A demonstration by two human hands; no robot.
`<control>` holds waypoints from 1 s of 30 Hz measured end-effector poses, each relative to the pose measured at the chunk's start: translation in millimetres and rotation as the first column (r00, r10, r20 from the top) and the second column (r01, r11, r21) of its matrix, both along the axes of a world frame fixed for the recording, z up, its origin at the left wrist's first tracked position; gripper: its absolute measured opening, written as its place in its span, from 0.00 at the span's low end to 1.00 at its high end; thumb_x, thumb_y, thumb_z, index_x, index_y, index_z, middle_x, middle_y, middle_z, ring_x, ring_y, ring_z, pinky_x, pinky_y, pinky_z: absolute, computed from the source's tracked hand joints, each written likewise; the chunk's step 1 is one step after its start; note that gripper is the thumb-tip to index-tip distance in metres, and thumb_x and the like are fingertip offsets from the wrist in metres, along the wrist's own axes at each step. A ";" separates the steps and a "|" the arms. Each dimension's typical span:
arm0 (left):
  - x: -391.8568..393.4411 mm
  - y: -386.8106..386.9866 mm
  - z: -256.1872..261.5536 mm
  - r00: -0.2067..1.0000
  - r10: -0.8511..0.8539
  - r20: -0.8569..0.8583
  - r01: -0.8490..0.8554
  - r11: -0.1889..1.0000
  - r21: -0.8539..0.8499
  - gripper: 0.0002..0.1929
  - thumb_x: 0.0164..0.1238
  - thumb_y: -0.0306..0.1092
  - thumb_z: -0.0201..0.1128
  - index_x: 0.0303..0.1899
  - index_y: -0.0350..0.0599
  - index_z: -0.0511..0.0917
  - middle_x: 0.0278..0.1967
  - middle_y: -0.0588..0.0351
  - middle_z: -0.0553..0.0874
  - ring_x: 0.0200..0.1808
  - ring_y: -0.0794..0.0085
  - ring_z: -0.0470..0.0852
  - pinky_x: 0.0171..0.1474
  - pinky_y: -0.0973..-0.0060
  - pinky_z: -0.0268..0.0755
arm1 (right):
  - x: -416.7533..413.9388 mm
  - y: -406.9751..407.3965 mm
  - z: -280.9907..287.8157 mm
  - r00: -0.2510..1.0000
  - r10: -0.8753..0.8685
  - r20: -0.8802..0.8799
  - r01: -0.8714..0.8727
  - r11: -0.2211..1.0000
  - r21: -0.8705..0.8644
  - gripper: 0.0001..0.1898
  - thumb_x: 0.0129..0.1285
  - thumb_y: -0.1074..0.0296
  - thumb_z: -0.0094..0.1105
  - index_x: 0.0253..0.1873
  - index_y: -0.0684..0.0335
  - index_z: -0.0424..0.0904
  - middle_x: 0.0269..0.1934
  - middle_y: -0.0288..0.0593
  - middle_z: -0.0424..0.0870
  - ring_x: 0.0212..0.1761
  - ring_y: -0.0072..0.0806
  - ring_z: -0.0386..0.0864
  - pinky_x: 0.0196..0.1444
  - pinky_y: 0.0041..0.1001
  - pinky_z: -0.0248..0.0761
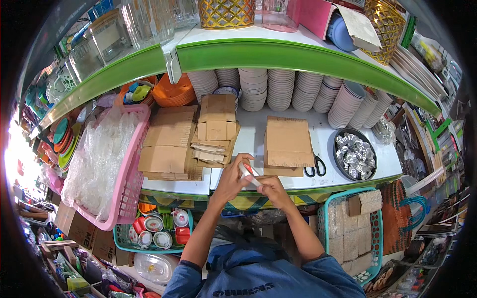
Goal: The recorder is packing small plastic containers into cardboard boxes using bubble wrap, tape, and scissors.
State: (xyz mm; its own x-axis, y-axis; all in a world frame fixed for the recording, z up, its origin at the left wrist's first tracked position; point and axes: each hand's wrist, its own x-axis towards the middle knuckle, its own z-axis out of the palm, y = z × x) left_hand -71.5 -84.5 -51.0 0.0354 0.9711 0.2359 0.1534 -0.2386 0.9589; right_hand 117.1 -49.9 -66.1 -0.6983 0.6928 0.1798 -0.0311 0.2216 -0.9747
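Note:
Between my hands, above the front edge of the white shelf [223, 183], is a small white object with a red mark [249, 172], perhaps a roll of tape seen from the side. My left hand [233, 180] grips its left part, and my right hand [274, 189] pinches its lower right end. Behind my left hand lie stacked folded cardboard pieces [167, 141] and smaller cardboard boxes [217, 130]. Flattened cardboard [288, 143] lies beyond my right hand, partly over scissors with black handles [316, 166]. Farther right, a round black tray [337, 164] holds silvery metal pieces [356, 154].
Stacked bowls [281, 89] line the shelf's back under a green-edged upper shelf [261, 54] with glassware. A pink basket [128, 178] of bubble wrap stands left. Below are a teal basket of small dishes [123, 244] and a teal basket of wrapped blocks [376, 257].

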 end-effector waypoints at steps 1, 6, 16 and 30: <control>0.1 0.1 -2.5 0.987 0.058 -0.148 -0.049 0.997 0.067 0.32 0.70 0.63 0.51 0.60 0.43 0.71 0.38 0.53 0.79 0.37 0.67 0.76 0.44 0.72 0.68 | 1.1 0.0 -2.3 0.999 -0.022 0.046 0.022 1.000 -0.001 0.11 0.61 0.68 0.48 0.28 0.70 0.71 0.25 0.40 0.72 0.27 0.26 0.68 0.32 0.29 0.64; -3.8 1.9 -7.2 0.989 0.093 -0.118 -0.079 0.990 0.116 0.27 0.71 0.58 0.53 0.59 0.45 0.71 0.37 0.52 0.80 0.32 0.67 0.74 0.39 0.71 0.66 | -3.9 -5.8 8.6 1.000 -0.024 -0.005 0.023 0.994 -0.106 0.12 0.61 0.67 0.50 0.31 0.72 0.70 0.23 0.41 0.69 0.26 0.26 0.66 0.31 0.29 0.62; 1.7 1.6 -4.6 0.980 0.111 -0.164 -0.089 0.987 0.133 0.27 0.73 0.56 0.48 0.63 0.47 0.69 0.35 0.52 0.77 0.35 0.64 0.75 0.43 0.69 0.65 | -0.1 -2.9 0.8 0.998 -0.022 0.063 0.023 1.000 -0.019 0.10 0.62 0.68 0.48 0.32 0.70 0.73 0.22 0.42 0.70 0.25 0.26 0.67 0.30 0.30 0.61; -0.7 2.7 -7.8 0.977 0.100 -0.186 -0.080 0.991 0.110 0.30 0.68 0.58 0.55 0.62 0.47 0.71 0.41 0.58 0.77 0.30 0.76 0.68 0.36 0.75 0.61 | -2.2 -4.1 4.2 0.999 -0.032 0.033 0.033 0.998 -0.049 0.11 0.61 0.68 0.49 0.31 0.71 0.73 0.24 0.40 0.72 0.26 0.25 0.67 0.30 0.29 0.63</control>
